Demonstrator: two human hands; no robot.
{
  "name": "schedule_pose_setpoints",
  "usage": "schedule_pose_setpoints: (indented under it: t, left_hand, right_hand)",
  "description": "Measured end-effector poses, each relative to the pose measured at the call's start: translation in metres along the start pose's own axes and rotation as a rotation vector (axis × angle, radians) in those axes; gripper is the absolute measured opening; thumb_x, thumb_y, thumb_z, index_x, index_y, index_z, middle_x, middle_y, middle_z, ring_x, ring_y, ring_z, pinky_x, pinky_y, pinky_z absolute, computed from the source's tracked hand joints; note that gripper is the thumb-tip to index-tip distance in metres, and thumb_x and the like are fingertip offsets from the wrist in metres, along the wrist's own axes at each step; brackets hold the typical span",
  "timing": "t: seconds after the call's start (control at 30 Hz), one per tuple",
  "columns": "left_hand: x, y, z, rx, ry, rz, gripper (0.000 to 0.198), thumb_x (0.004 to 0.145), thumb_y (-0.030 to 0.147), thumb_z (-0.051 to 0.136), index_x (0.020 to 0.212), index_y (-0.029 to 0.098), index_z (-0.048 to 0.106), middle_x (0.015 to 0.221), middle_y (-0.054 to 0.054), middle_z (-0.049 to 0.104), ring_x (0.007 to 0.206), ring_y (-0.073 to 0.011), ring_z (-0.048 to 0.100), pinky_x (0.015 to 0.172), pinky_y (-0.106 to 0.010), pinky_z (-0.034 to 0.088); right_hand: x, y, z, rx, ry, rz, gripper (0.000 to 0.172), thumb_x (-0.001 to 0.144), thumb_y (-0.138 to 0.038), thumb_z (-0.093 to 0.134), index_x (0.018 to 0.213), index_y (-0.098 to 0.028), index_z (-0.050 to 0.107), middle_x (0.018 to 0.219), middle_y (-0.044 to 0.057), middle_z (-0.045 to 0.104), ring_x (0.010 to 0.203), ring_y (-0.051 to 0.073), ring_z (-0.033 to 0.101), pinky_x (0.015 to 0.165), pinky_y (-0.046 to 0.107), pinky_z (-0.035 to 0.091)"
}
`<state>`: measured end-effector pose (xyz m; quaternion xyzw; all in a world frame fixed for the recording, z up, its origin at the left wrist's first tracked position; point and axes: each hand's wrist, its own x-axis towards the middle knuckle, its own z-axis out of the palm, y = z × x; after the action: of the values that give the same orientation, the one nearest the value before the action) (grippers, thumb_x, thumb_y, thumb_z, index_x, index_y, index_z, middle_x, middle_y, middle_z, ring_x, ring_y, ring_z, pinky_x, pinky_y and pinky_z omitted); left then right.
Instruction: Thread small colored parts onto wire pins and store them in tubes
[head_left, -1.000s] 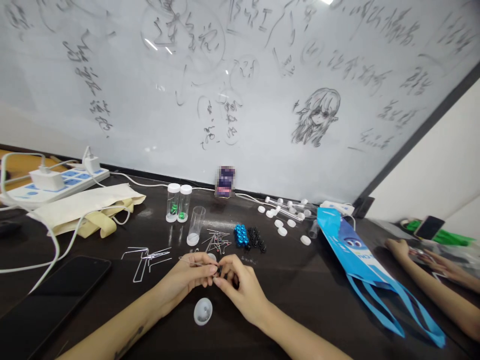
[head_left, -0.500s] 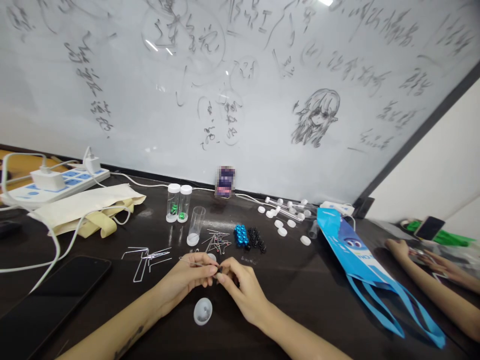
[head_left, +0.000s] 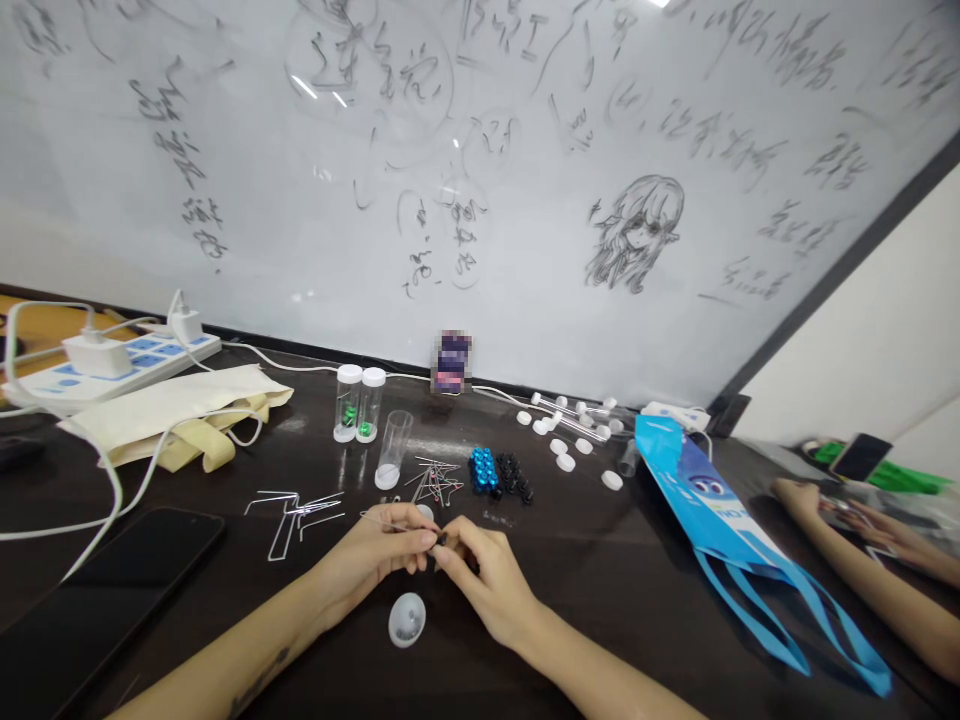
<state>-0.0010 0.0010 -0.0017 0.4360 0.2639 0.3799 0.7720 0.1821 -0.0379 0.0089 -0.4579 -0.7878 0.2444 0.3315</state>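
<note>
My left hand (head_left: 386,548) and my right hand (head_left: 484,575) meet fingertip to fingertip above the table, both closed. Pinched between them is a small black piece (head_left: 441,538), mostly covered by the fingers. A thin metal rod (head_left: 375,520) sticks out to the left from my left fingers; its other end is hidden. Just below the hands stands a small translucent cup (head_left: 407,620) holding tiny dark bits. Behind the fingers shows part of a white round cap (head_left: 425,511). Beyond lie thin metal pins (head_left: 435,482), blue cylindrical pieces (head_left: 484,470) and black pieces (head_left: 514,476).
Bent metal rods (head_left: 296,515) and a large black phone (head_left: 112,600) lie left. Clear tubes (head_left: 394,450) stand behind, two holding green pieces. White caps (head_left: 566,462) lie back right, near a blue bag (head_left: 690,490). Another person's arms (head_left: 877,560) rest at far right.
The hands hold nearly the same pose around the black piece. The whole view has shifted very slightly; nothing else visibly moves.
</note>
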Motion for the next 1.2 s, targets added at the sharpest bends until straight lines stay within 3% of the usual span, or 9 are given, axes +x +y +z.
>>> schedule_pose_setpoints:
  t: [0.17,0.33,0.53,0.8,1.2]
  left_hand:
    - [0.000,0.001,0.001,-0.011,0.002,0.001,0.017,0.068,0.025,0.080,0.075,0.013,0.071,0.061,0.000,0.063,0.054,-0.0071,0.053,0.056,-0.019,0.041]
    - [0.000,0.001,0.001,-0.009,-0.013,0.003,0.016,0.070,0.024,0.079,0.078,0.013,0.071,0.062,-0.001,0.065,0.055,-0.0071,0.054,0.056,-0.018,0.041]
    - [0.001,0.000,-0.001,-0.014,-0.019,0.005,0.014,0.071,0.022,0.078,0.076,0.012,0.071,0.063,-0.001,0.065,0.056,-0.0074,0.055,0.057,-0.018,0.042]
    - [0.007,-0.003,-0.007,0.016,-0.111,0.008,0.013,0.071,0.019,0.077,0.080,0.011,0.070,0.068,-0.004,0.068,0.055,-0.0075,0.055,0.056,-0.018,0.042]
    - [0.004,-0.003,-0.002,0.092,-0.115,0.057,0.017,0.068,0.022,0.080,0.077,0.012,0.069,0.071,-0.005,0.071,0.055,-0.0083,0.056,0.055,-0.019,0.041]
  right_hand:
    - [0.001,-0.001,-0.001,0.040,0.006,0.004,0.010,0.094,-0.030,0.052,0.096,-0.020,0.054,0.074,-0.002,0.060,0.064,0.012,0.054,0.061,0.021,0.040]
    - [0.000,0.000,-0.001,0.017,-0.003,0.005,0.019,0.096,-0.032,0.049,0.084,-0.019,0.054,0.072,-0.002,0.058,0.064,0.012,0.054,0.063,0.022,0.040]
    - [0.000,-0.001,-0.001,0.061,-0.002,-0.016,0.016,0.096,-0.034,0.048,0.097,-0.019,0.054,0.076,-0.001,0.061,0.066,0.012,0.056,0.064,0.021,0.041]
    - [0.001,0.004,0.003,0.118,0.063,-0.052,0.027,0.100,-0.036,0.039,0.088,-0.018,0.056,0.069,-0.001,0.060,0.058,0.010,0.055,0.059,0.019,0.039]
    - [0.010,0.010,0.007,0.043,0.166,-0.138,0.044,0.101,-0.040,0.031,0.070,-0.017,0.054,0.056,-0.001,0.054,0.050,0.011,0.052,0.055,0.020,0.037]
